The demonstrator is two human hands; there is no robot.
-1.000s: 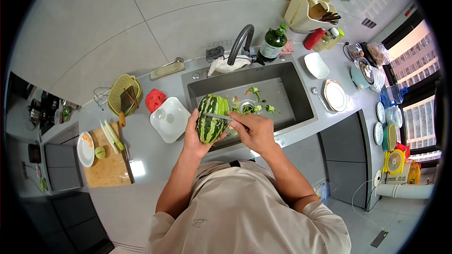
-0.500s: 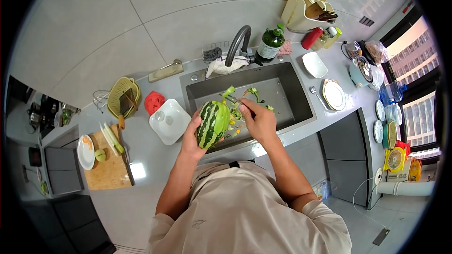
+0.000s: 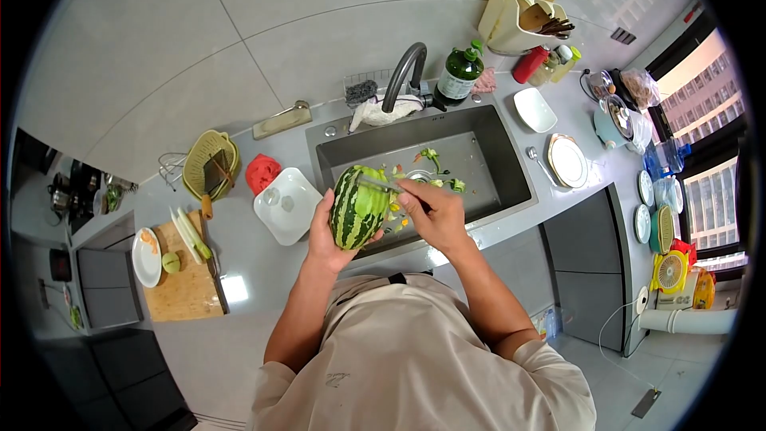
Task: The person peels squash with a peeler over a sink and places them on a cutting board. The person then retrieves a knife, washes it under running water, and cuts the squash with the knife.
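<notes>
My left hand [image 3: 322, 241] is wrapped round the lower left side of a striped green squash [image 3: 351, 215], holding it over the front edge of the sink [image 3: 511, 148]. Dark and pale bands cover much of its skin, while the upper right is bare, bright green where the peel is off. My right hand [image 3: 435, 211] grips a metal peeler [image 3: 379, 183], its head against the bare upper part of the squash. Green peelings [image 3: 431, 160] and small yellow bits lie in the sink basin, partly hidden behind my hands.
A white square dish [image 3: 287, 223] stands left of the sink, beside a red bag [image 3: 262, 173]. Farther left, a cutting board [image 3: 179, 295] bears pale green stalks and a round green piece. Behind the sink are the faucet [image 3: 415, 56] and a green bottle [image 3: 459, 76].
My right hand has drawn the peeler left and down onto the squash. A green strip that hung by the peeler is gone from there. The squash has turned slightly in my left hand.
</notes>
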